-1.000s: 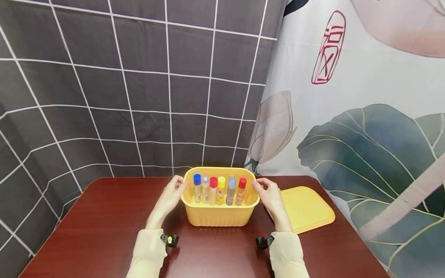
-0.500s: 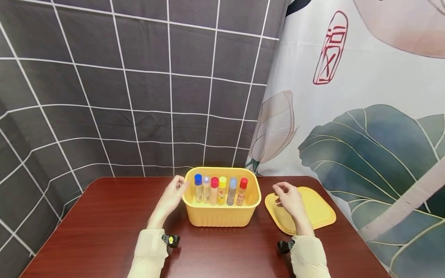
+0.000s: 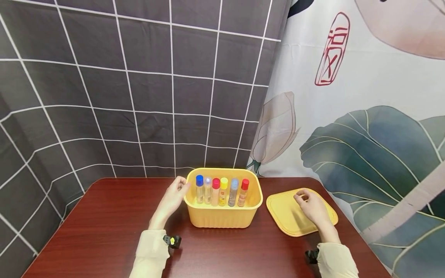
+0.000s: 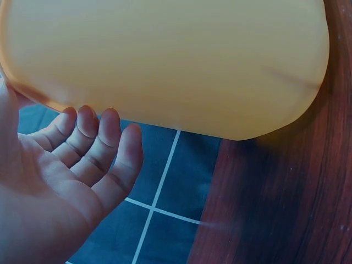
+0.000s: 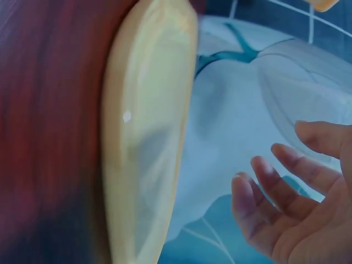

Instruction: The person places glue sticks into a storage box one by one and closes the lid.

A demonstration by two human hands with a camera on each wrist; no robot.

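A yellow plastic storage bin (image 3: pixel 222 218) stands on the table, with several slim clear bottles (image 3: pixel 222 195) upright in a row inside, their caps blue, pale, red and yellow. My left hand (image 3: pixel 174 195) grips the bin's left rim. In the left wrist view its curled fingers (image 4: pixel 129 154) lie against the outer wall, while the thumb is mostly hidden. To the right of the bin lies a flat yellow lid (image 3: pixel 286 214). My right hand (image 3: pixel 313 206) hovers above this lid, holding nothing; in the right wrist view its fingers (image 5: pixel 269 176) are loosely bent and apart from the lid.
The dark red wooden table (image 3: pixel 104 231) ends at a grey gridded curtain (image 3: pixel 139 96) behind the bin. A white curtain with leaf prints (image 3: pixel 365 154) hangs at the right, close to the lid.
My right hand has let go of the bin's right rim and moved right, over the yellow lid. The left hand has kept its place at the left rim.
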